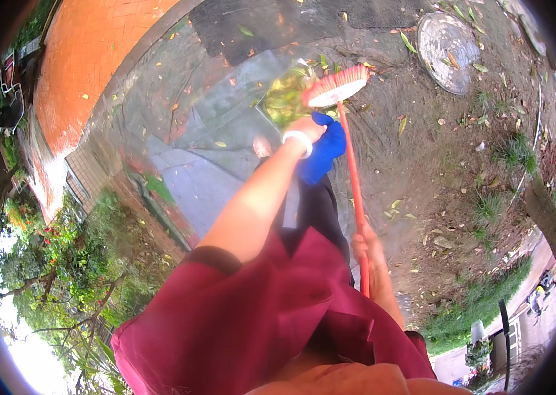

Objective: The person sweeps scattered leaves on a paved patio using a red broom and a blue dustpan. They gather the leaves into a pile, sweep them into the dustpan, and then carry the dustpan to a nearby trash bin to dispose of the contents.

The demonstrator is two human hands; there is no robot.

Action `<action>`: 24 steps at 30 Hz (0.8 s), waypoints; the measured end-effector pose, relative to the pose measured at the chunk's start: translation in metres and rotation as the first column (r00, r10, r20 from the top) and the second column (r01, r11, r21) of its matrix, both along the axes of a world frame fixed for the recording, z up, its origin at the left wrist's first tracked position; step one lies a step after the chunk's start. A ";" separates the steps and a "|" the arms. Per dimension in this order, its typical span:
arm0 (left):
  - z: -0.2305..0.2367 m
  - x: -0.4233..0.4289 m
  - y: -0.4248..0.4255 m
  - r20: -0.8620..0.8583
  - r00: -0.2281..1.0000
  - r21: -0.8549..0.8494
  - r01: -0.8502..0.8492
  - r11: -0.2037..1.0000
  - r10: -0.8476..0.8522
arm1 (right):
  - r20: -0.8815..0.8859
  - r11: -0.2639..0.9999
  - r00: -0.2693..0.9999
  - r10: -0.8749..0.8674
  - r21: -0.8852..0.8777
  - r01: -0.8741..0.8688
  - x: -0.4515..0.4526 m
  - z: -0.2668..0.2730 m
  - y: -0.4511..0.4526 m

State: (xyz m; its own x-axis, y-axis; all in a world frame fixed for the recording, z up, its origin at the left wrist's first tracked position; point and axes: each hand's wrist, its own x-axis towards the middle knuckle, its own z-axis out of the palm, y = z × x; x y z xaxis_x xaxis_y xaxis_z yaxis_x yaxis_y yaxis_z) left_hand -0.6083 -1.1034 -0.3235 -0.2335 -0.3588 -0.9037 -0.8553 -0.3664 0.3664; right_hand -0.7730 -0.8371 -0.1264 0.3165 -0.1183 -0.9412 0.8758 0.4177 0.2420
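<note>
My right hand point(368, 242) grips the long red handle of a broom point(353, 173). The broom's white head point(339, 94) with red bristles is farthest from me, beside a heap of yellow-green leaves point(283, 98). Pale straight edges point(267, 117) border the heap, perhaps those of a dustpan; blur hides its shape. My left hand point(309, 129), with a white band at the wrist, reaches down near the broom head. Its fingers are closed on a blue cloth-like thing point(325, 155), which hangs beside the broom handle; exactly what it is cannot be told.
Grey paving point(199, 173) with scattered leaves lies underfoot. A round manhole cover point(448, 52) is at the upper right. Orange brick paving point(95, 54) runs along the left, above shrubs point(80, 256). Bare soil point(421, 197) and grass tufts lie right, near a tree trunk point(549, 222).
</note>
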 end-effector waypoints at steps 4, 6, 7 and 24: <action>0.018 0.016 0.007 -0.031 0.998 -0.088 0.060 0.994 -0.063 | 0.081 0.986 0.983 -0.166 -0.011 0.167 0.017 0.017 0.025; 0.028 0.028 0.004 -0.060 0.991 -0.158 0.107 0.982 -0.118 | 0.052 0.977 0.976 -0.211 0.026 0.210 0.023 0.034 0.032; 0.032 0.034 0.000 -0.029 0.989 -0.142 0.138 0.980 -0.143 | 0.047 0.986 0.988 -0.147 -0.074 0.151 0.026 0.043 0.033; 0.045 0.055 -0.029 0.088 0.799 -0.136 0.601 0.788 -0.595 | -0.597 0.946 0.750 0.286 0.049 -0.321 0.126 0.135 0.058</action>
State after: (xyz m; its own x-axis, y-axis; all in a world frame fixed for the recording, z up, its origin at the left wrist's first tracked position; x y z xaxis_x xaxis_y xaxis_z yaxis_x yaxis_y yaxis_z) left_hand -0.5534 -1.1325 -0.2781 -0.4127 -0.2893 -0.8637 -0.8994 0.2792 0.3362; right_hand -0.6469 -0.7791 0.0091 -0.2689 -0.1674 -0.9485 0.6625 0.6826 -0.3083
